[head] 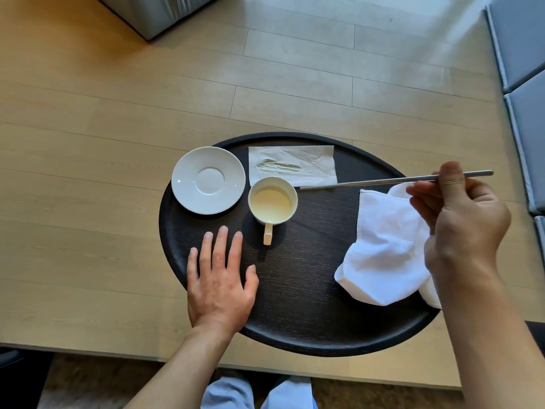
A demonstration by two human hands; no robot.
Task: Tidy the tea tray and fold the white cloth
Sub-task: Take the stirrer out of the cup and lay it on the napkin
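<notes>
Head view: I am pinching a thin metal stick point(395, 180) in my right hand point(460, 214), level above the tray point(295, 329). I should be lowering it flat, clear of the full cup point(272, 200) and paper napkin point(292, 165). My left hand point(219, 278) is lying open and empty on the tray. Under my right wrist the white cloth point(383, 246) is lying crumpled; the saucer point(208, 180) is overhanging the tray's left rim.

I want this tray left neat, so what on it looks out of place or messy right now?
The cup stands on the tray beside its saucer, not on it. The paper napkin is creased, with a faint mark. The white cloth lies crumpled, spilling over the right rim.
</notes>
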